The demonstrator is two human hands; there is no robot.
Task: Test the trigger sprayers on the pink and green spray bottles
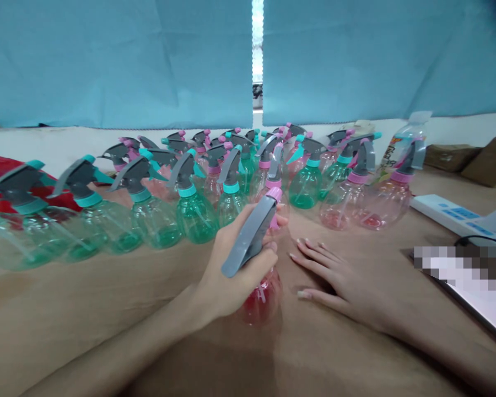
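Observation:
My left hand (227, 264) is wrapped round the neck of a pink spray bottle (261, 300) in front of me. Its grey trigger head (250, 234) with a pink nozzle tilts up above my fingers, and its clear pink body shows below them. Part of the collar is hidden by my hand. To the right, my right hand (334, 273) lies on the brown table (149, 314) with fingers stretched apart, holding nothing. Just beyond my left hand stand a green spray bottle (196, 218) and another green spray bottle (230, 204), both with grey heads and turquoise collars.
Several green and pink spray bottles stand in rows across the back. Two pink bottles (382, 204) stand back right, near a labelled plastic bottle (400, 146). A white power strip (446, 212), a blurred-out device (471, 275) and a brown box (491, 160) lie right. Red material (8, 165) lies far left.

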